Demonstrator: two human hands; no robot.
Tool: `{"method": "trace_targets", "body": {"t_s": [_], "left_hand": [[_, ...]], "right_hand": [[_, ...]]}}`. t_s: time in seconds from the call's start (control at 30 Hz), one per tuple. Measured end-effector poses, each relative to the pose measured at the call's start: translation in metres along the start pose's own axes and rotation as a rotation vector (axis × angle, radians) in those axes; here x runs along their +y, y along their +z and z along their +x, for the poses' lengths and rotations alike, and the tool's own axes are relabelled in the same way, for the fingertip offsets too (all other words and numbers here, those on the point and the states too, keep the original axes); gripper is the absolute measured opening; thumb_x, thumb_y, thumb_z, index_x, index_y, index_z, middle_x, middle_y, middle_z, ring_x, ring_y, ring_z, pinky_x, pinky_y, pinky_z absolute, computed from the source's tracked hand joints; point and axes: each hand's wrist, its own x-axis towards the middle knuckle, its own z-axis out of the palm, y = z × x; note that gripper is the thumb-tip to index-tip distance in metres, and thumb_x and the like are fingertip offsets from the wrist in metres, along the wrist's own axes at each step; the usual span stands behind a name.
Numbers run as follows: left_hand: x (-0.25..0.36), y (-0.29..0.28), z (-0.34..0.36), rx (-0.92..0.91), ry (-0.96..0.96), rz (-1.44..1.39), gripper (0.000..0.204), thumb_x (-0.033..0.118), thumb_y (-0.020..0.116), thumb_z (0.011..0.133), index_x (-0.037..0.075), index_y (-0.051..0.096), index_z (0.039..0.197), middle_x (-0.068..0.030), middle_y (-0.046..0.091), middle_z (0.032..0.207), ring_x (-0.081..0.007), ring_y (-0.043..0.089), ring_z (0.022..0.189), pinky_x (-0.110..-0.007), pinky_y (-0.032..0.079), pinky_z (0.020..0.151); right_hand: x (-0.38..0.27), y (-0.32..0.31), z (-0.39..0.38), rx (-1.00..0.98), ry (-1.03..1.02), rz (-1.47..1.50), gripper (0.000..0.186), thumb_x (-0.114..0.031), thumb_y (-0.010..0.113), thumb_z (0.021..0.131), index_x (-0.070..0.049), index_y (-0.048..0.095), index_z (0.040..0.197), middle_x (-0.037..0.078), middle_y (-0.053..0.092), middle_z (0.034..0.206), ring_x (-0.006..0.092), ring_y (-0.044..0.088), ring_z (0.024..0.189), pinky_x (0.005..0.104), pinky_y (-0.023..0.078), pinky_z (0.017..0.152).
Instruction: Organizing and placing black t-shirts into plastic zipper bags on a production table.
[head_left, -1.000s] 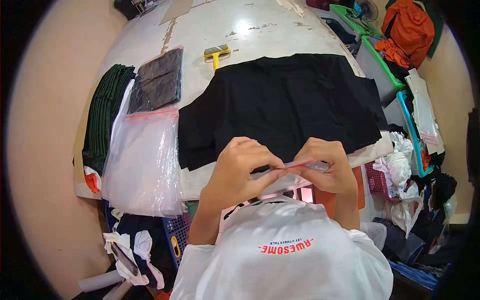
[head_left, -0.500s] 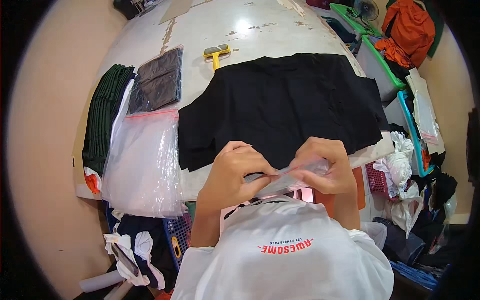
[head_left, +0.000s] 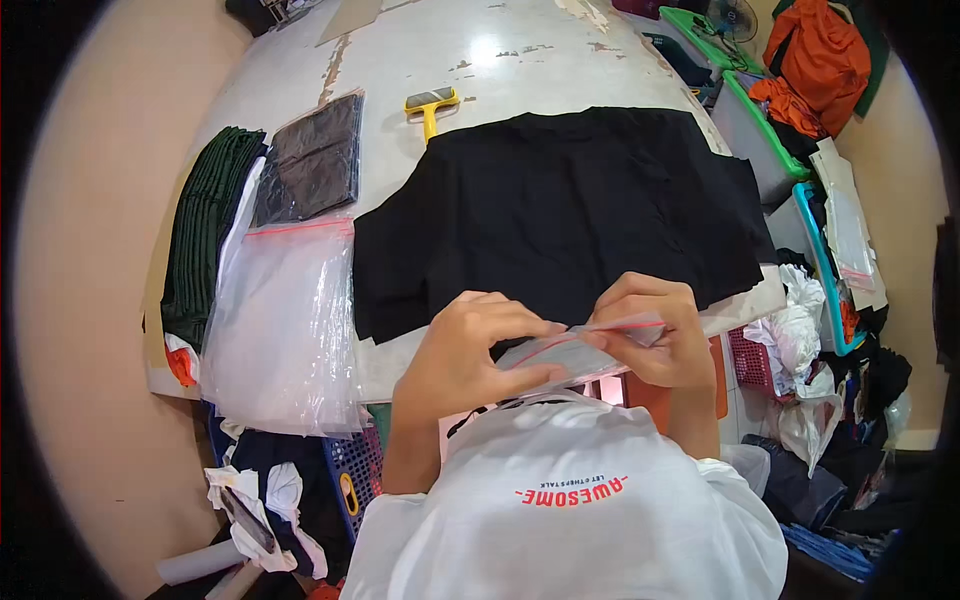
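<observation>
Now the clear bag (head_left: pixel 575 360) sits between my left hand (head_left: pixel 460 350) and my right hand (head_left: pixel 676 345), near my white top (head_left: pixel 600 545). Its red strip (head_left: pixel 545 347) runs left to right, the right end farther away. My right hand pinches it. My left finger and thumb touch it, apart; I can't tell if they grip. Just past my hands, the black shirt (head_left: pixel 590 200) lies flat on the counter (head_left: pixel 385 367).
</observation>
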Motion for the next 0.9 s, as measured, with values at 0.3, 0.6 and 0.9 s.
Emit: {"method": "trace_targets", "body": {"t_s": [0.3,0.6,0.9], "left_hand": [[-0.007,0.004,-0.004,0.047,-0.015,0.0,0.01,0.014,0.067,0.066,0.005,0.063,0.067,-0.0041,0.061,0.064,-0.0172,0.054,0.064,-0.03,0.036,0.066],[-0.012,-0.012,-0.014,-0.049,-0.111,0.02,0.023,0.018,0.073,0.057,0.003,0.065,0.072,-0.0074,0.064,0.072,-0.0193,0.058,0.065,-0.03,0.038,0.067],[-0.018,-0.007,-0.019,0.032,-0.076,0.009,0.008,0.007,0.068,0.062,0.004,0.062,0.067,-0.0053,0.062,0.066,-0.0174,0.056,0.062,-0.029,0.035,0.067]], "right_hand": [[0.002,-0.005,-0.001,0.094,0.013,-0.009,0.011,-0.003,0.071,0.06,-0.001,0.063,0.066,0.008,0.058,0.063,0.0119,0.054,0.053,0.021,0.039,0.047],[0.0,-0.013,-0.005,0.12,0.046,-0.013,0.01,-0.002,0.07,0.059,0.0,0.062,0.065,0.008,0.056,0.062,0.0115,0.052,0.052,0.0213,0.037,0.046],[0.003,-0.023,-0.007,0.134,0.015,-0.011,0.009,-0.001,0.069,0.061,-0.001,0.064,0.068,0.008,0.057,0.062,0.011,0.052,0.051,0.0202,0.036,0.045]]}}
